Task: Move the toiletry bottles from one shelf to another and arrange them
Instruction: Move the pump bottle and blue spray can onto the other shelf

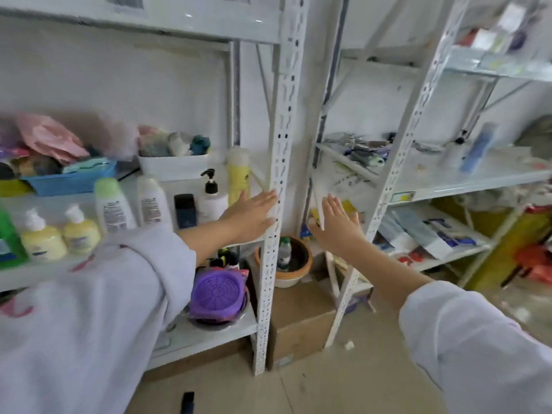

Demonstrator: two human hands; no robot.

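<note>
Toiletry bottles stand on the left shelf [35, 276]: a green bottle [9, 237], two yellow pump bottles [43, 240], two white tubes [112, 204], a small dark bottle [185, 211], a white pump bottle [212, 195] and a tall yellow bottle [238, 171]. My left hand [254, 215] is flat and empty, fingers against the shelf's upright post, just right of the tall yellow bottle. My right hand [336, 225] is spread and empty in the gap between the two racks. On the right shelf [493, 177] stand a blue bottle [478, 147] and a white pump bottle [455, 150].
A blue basket [68, 180] and a white tub [176, 165] of odds and ends sit behind the bottles. A purple strainer [216, 291] lies on the lower left shelf. A clay pot [286, 261] and a cardboard box [298, 327] fill the floor between the racks. Boxes [430, 234] lie on the lower right shelf.
</note>
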